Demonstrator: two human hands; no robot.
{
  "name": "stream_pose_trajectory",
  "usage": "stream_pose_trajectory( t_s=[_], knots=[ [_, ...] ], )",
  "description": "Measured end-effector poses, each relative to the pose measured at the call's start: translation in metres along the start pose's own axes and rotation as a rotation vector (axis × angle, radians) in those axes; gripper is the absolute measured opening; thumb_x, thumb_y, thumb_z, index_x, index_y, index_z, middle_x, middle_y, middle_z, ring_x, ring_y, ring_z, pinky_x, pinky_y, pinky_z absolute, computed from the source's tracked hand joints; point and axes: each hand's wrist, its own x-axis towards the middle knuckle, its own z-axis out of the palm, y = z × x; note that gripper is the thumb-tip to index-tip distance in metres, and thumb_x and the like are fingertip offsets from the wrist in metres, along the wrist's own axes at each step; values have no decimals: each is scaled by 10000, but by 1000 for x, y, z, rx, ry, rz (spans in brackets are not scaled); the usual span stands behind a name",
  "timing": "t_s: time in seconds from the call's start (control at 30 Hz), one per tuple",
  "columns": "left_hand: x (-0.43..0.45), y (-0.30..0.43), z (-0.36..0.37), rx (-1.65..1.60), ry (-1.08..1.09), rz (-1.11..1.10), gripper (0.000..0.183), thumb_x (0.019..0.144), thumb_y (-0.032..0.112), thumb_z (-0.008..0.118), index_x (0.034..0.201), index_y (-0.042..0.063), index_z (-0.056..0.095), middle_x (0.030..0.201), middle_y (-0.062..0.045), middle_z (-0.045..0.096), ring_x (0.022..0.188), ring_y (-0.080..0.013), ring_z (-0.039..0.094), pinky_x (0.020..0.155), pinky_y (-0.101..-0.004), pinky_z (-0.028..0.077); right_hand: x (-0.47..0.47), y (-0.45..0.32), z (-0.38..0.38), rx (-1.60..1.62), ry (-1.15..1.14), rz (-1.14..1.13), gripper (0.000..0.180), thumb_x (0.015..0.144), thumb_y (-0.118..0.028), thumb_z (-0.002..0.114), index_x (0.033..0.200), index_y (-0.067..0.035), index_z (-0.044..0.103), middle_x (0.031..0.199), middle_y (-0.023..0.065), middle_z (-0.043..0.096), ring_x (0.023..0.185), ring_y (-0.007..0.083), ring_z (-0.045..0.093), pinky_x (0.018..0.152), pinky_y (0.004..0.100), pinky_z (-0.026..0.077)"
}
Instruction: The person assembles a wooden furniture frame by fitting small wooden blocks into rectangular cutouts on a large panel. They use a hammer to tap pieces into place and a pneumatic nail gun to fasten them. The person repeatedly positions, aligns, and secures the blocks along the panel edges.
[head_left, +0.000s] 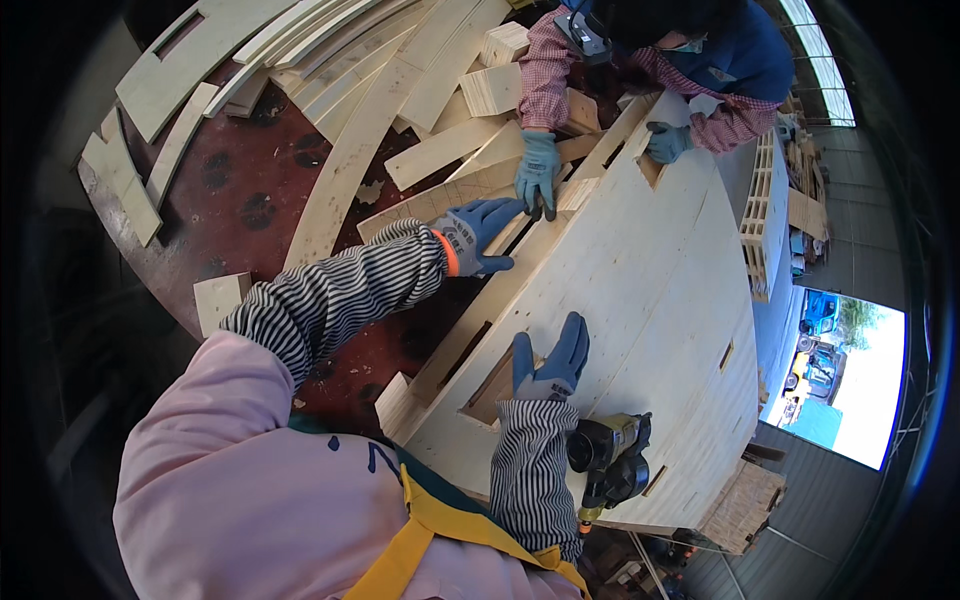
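My left hand (480, 236), in a blue and grey work glove, reaches over the side of a large plywood panel assembly (637, 277), its fingers at the edge strip beside a co-worker's gloved hand (538, 172). Nothing shows in its grasp. My right hand (553, 360), gloved alike, rests spread on the panel's face, just beside a rectangular cutout (491, 390). To the right of my right forearm a yellow and black pneumatic nailer (611, 457) lies on the panel. The co-worker's other hand (667, 142) is on the panel's far part, by a notch.
A co-worker (720, 52) leans over the far end. Long plywood strips (352, 150) and laminated wood blocks (491, 90) lie on the dark red surface (247, 180) to the left. A slatted wood frame (761, 217) stands at the right. An air hose fitting (584, 527) hangs near the panel's near edge.
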Motion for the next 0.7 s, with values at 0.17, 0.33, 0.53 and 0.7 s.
stream_pose_trajectory(
  t_s=[0.17,0.33,0.53,0.7],
  knots=[
    [117,-4,-6,279,-171,20,1119,697,608,733,1537,115,182,1560,-145,258,1457,-368,191,1174,-530,202,40,-48,41,-244,-189,45,954,771,-509,729,1472,-32,293,1524,233,252,1422,413,222,1166,531,192],
    [168,-1,8,375,-311,18,1199,651,647,739,1542,95,157,1592,-120,204,1488,-357,62,1189,-554,116,58,-33,52,-277,-180,60,956,784,-508,717,1488,-48,263,1546,202,219,1440,407,176,1180,524,152],
    [185,-5,20,416,-323,120,1180,647,626,747,1534,90,182,1592,-116,206,1494,-338,42,1197,-541,103,66,-24,47,-181,-128,7,909,796,-446,717,1481,-29,288,1537,214,250,1427,419,216,1171,530,182],
    [163,-21,22,404,-98,195,746,852,343,659,1473,93,332,1522,-120,344,1449,-336,241,1170,-456,267,66,-4,51,-50,-1,-90,779,838,-324,679,1466,-25,328,1518,217,312,1409,428,269,1150,533,231]
  ],
)
